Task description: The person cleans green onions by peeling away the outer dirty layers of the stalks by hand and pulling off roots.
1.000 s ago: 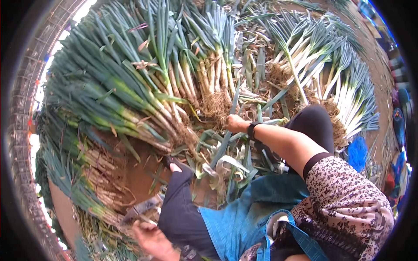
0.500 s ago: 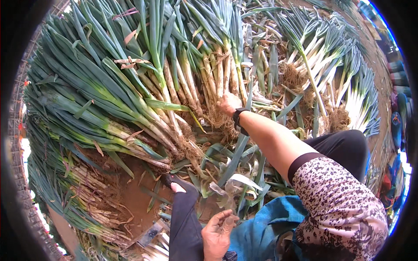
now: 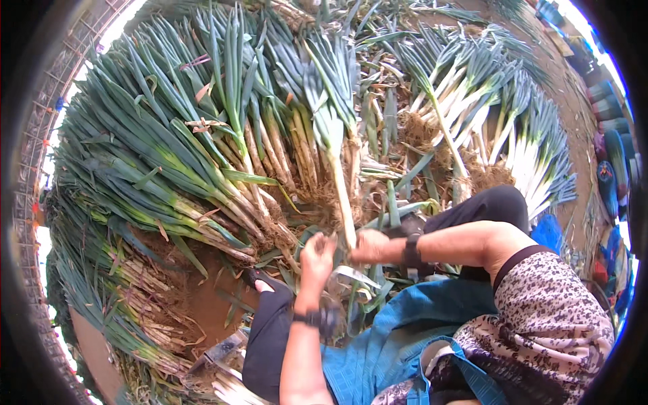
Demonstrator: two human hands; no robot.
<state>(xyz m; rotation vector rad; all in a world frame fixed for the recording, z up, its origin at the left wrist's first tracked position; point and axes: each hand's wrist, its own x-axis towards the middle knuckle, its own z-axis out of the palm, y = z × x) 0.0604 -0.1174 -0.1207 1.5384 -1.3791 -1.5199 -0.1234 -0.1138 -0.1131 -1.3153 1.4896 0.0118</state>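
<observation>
Right hand (image 3: pixel 370 247): fingers closed round the lower white end of one leek.
Left hand (image 3: pixel 317 258): just left of the stalk's lower end, fingers curled; blurred, cannot tell if they pinch anything.
Held leek (image 3: pixel 341 192): root end at the right hand, white stalk slanting up and slightly left, green leaves fanned out beyond both hands.
Wrists: dark watch (image 3: pixel 320 320) on the left, black band (image 3: pixel 411 251) on the right.
Big leek pile (image 3: pixel 145 145): left of and beyond the hands, soil-stained stalks, roots turned toward them.
Pale leek row (image 3: pixel 472 94): beyond and right of the right hand, whiter stalks, leaves pointing away.
Loose leaves (image 3: pixel 362 278): under and near the hands, tangled strips.
Blue apron (image 3: pixel 405 307): nearer the body than the hands, over the lap.
Flat metal piece (image 3: pixel 224 346): left of the left forearm, near the dark trouser leg (image 3: pixel 264 351).
White stalks (image 3: pixel 233 390): beside that metal piece, nearer the body than the left hand.
Blue plastic (image 3: pixel 547 233): well right of the right hand, past the bent knee (image 3: pixel 503 206).
</observation>
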